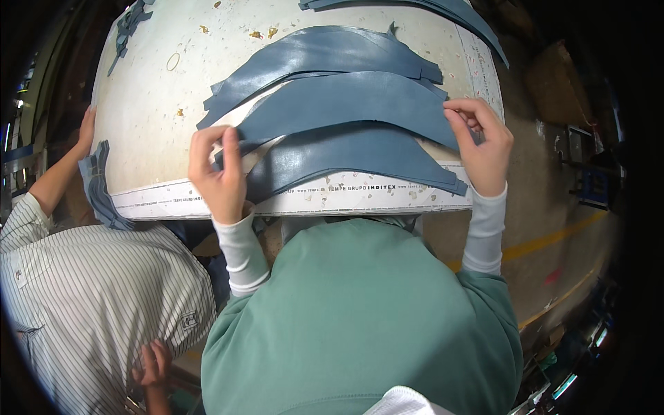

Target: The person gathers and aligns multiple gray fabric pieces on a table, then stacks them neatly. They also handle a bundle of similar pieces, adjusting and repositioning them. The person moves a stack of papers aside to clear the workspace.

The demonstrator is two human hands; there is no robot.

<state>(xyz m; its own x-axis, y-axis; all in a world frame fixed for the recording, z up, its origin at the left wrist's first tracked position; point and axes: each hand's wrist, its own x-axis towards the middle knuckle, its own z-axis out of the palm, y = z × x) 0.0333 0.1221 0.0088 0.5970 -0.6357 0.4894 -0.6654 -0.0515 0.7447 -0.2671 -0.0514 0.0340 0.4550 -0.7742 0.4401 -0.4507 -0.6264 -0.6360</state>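
A curved strip of blue leather (pixel 353 102) stretches between my hands above the table. My left hand (pixel 218 169) pinches its left end between thumb and fingers. At the other end, my right hand (pixel 482 142) grips the strip's right tip the same way. Just behind it lies a stack of similar curved leather pieces (pixel 325 52), layered with uneven ends. On the near side, another curved leather piece (pixel 346 152) rests along the table's front edge, partly covered by the held strip.
The white table (pixel 155 131) carries a rubber band (pixel 173 61) and brown specks. A bundle of blue strips (pixel 102 187) hangs over the front left edge; more leather lies at the far left (pixel 129 31) and far right (pixel 443 8). A person in a striped shirt (pixel 104 290) is close on my left.
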